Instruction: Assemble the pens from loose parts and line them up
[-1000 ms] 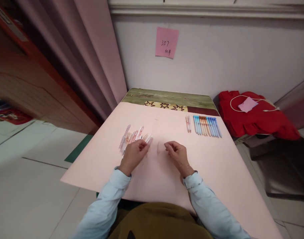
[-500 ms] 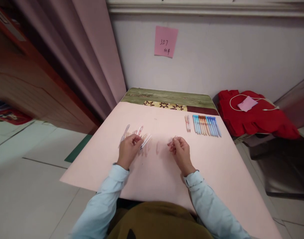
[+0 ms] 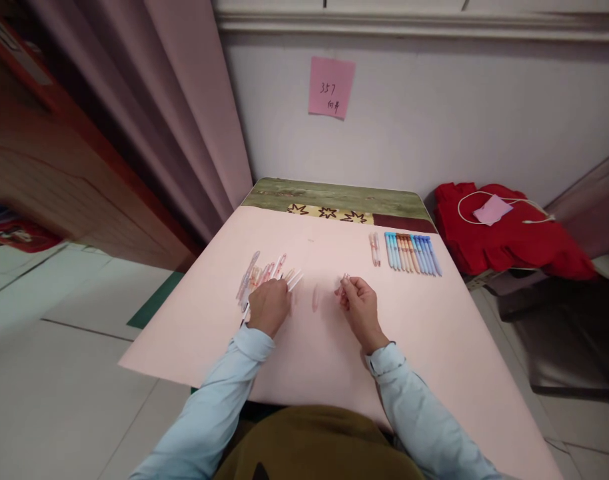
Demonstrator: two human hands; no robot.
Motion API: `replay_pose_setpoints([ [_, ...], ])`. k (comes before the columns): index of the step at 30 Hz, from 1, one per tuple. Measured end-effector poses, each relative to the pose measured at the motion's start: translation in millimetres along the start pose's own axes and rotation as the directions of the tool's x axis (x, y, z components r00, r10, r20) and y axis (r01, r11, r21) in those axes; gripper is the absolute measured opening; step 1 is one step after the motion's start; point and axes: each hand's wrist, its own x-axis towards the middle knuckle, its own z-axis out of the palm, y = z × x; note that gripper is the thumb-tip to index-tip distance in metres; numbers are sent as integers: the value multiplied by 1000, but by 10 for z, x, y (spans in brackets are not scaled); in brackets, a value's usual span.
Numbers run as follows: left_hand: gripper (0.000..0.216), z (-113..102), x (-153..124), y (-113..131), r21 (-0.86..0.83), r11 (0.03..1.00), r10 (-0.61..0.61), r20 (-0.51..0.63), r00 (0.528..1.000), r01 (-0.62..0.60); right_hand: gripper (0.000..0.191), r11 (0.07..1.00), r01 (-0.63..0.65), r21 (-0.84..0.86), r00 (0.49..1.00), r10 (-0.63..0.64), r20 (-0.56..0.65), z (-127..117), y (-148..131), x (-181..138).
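Note:
My left hand (image 3: 268, 307) rests knuckles-up on a loose heap of pale pink pens (image 3: 264, 275) at the left of the pink table top (image 3: 434, 333); its fingers curl down onto the pens. My right hand (image 3: 358, 308) is closed in a pinch on a small pale pen part (image 3: 344, 280) that sticks out above the fingers. Between my two hands a single clear pink pen piece (image 3: 315, 297) lies on the table. A tidy row of blue and orange pens (image 3: 412, 253) lies at the far right, with two pink pens (image 3: 375, 248) just left of it.
The table's far end shows a green patterned cover (image 3: 334, 197) against the wall. A pink sticky note (image 3: 331, 87) hangs on the wall. A red cloth with a white cable (image 3: 504, 230) sits to the right. Curtain (image 3: 184, 120) and wooden door stand left.
My left hand has come down from a raised pinch onto the pen heap. My right hand has lifted slightly and moved forward, holding the small part up.

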Motion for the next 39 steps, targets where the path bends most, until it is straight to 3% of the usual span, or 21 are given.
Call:
replay_pose_setpoints([
  [5, 21, -35, 13, 3, -17, 1000, -8, -8, 1000, 8, 35, 1000, 1, -17, 1000, -1, 9, -7, 7, 5],
  [9, 12, -86, 55, 8, -319, 947, 5, -121, 993, -44, 32, 1000, 10, -29, 999, -9, 47, 0, -21, 0],
  [11, 9, -116, 80, 49, -616, 785, -13, -113, 993, -60, 30, 999, 17, -40, 997, -14, 80, 7, -37, -6],
  [13, 11, -144, 100, 123, -879, 477, -13, -15, 1000, -7, 29, 998, 30, -60, 992, -22, 124, 12, -48, -15],
  [15, 17, -169, 113, 215, -985, 157, 23, 73, 997, 68, 28, 996, 42, -84, 985, -27, 172, 12, -53, -28],
  [16, 19, -182, 117, 262, -995, 46, 34, 88, 996, 86, 28, 994, 49, -97, 980, -29, 197, 10, -54, -36],
  [18, 22, -205, 117, 346, -994, -77, 28, 74, 997, 76, 27, 991, 67, -120, 970, -37, 241, 5, -54, -50],
  [22, 19, -214, 99, 441, -993, -116, 18, 14, 1000, 16, 23, 984, 103, -143, 954, -57, 295, 3, -64, -68],
  [39, 20, -159, 48, 498, -998, -54, 84, 7, 996, 11, 24, 985, 103, -142, 951, -56, 303, 27, -134, -86],
])
